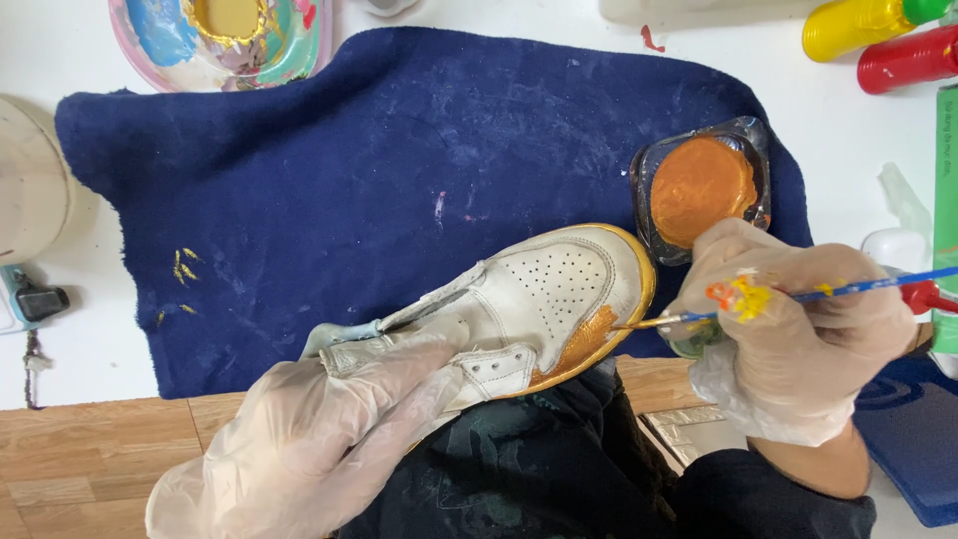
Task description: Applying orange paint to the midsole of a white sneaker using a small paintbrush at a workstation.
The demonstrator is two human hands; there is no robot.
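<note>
A white sneaker (544,289) with a gold-painted sole edge and a gold side patch lies over my lap, toe pointing up and right. My left hand (329,429), in a clear plastic glove, grips its heel and tongue end. My right hand (798,319), also gloved and smeared with orange and yellow paint, holds a thin blue-handled paintbrush (858,287). The brush tip touches the gold patch on the shoe's side. Just above my right hand stands a small clear glass dish of orange-gold paint (704,185).
A dark blue towel (349,180) covers the white table. A paint-smeared palette plate (225,40) sits at the top left. Yellow (853,25) and red paint bottles (908,58) lie at the top right. A green box (946,200) stands at the right edge.
</note>
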